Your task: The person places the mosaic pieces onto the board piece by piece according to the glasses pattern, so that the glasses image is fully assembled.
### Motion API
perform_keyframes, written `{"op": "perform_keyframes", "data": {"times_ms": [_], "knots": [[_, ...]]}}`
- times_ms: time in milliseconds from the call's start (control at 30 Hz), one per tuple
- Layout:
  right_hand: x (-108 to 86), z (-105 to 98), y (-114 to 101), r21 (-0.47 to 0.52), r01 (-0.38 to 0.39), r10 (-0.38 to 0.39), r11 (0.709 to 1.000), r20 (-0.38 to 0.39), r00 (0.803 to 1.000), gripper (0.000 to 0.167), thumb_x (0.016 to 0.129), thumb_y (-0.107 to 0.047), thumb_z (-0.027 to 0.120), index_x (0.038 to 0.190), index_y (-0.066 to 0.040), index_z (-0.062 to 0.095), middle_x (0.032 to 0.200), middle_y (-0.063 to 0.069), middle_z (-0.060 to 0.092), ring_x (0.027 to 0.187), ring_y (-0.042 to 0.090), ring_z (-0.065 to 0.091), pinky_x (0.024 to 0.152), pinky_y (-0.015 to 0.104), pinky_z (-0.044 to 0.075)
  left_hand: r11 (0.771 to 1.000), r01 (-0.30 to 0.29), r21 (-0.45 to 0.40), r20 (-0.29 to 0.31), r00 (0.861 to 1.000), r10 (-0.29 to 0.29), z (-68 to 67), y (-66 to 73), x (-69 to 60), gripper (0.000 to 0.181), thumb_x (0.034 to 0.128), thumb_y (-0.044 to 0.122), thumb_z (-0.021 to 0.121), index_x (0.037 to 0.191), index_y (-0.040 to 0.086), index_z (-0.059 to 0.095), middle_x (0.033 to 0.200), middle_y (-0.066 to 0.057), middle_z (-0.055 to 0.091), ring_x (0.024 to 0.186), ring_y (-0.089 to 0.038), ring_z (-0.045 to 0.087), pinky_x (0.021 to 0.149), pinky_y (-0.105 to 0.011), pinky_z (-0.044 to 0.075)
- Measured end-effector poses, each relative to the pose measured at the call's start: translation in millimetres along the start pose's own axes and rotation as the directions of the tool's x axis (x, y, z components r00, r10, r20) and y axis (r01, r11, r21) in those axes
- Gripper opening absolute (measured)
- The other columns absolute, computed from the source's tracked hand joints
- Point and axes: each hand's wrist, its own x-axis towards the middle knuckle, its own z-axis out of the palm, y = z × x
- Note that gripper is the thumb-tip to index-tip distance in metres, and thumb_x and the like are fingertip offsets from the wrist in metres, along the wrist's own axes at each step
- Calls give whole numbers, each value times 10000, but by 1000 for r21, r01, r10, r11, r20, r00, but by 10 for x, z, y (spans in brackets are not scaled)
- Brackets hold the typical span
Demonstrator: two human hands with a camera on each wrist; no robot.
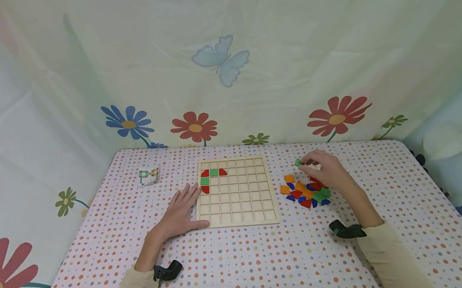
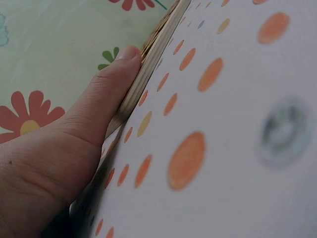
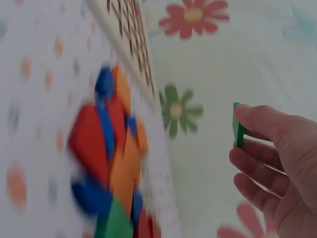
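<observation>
A wooden grid board (image 1: 236,207) lies in the middle of the table. In its upper left cells sit green square tiles (image 1: 214,172) and red rounded tiles (image 1: 205,190). My left hand (image 1: 181,213) rests at the board's left edge, fingers spread; in the left wrist view the thumb (image 2: 111,82) touches the board's rim (image 2: 148,64). My right hand (image 1: 325,168) is raised above the table, right of the board. Between thumb and fingers it pinches a green square tile (image 3: 238,126), which also shows in the head view. Below that hand lies a pile of coloured tiles (image 1: 306,192).
The pile mixes orange, red, blue and green pieces, some overlapping. A small printed pattern card (image 1: 149,176) lies left of the board, its edge curling. A dotted cloth (image 1: 240,261) covers the table, and a flowered curtain (image 1: 282,67) hangs behind.
</observation>
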Motion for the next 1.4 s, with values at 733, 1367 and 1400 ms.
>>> {"op": "perform_keyframes", "data": {"times_ms": [733,1367,1400], "knots": [[548,1228,-1422,150,246,-282,958,317,906,153,913,-238,681,1019,-129,707,1045,-4,666,962,144,616,849,296,532,1000,-1,-19,14,1000,1,15,6,-29,1077,777,695,641,1566,136,166,1655,-42,93,1534,-303,50,1214,-566,88],[731,1445,-1511,19,278,-269,960,315,910,151,901,-275,696,979,-148,721,992,-15,673,866,119,609,756,269,526,1000,-18,-3,6,1000,18,-25,-3,-1,1072,787,701,625,1564,116,173,1653,-62,102,1530,-321,63,1213,-566,99],[731,1446,-1508,18,278,-269,960,314,910,151,900,-275,697,977,-147,722,990,-15,673,865,119,611,757,270,527,1000,-17,-3,8,1000,17,-25,-3,0,1075,786,704,624,1565,120,170,1654,-59,99,1531,-318,61,1214,-564,98]]}}
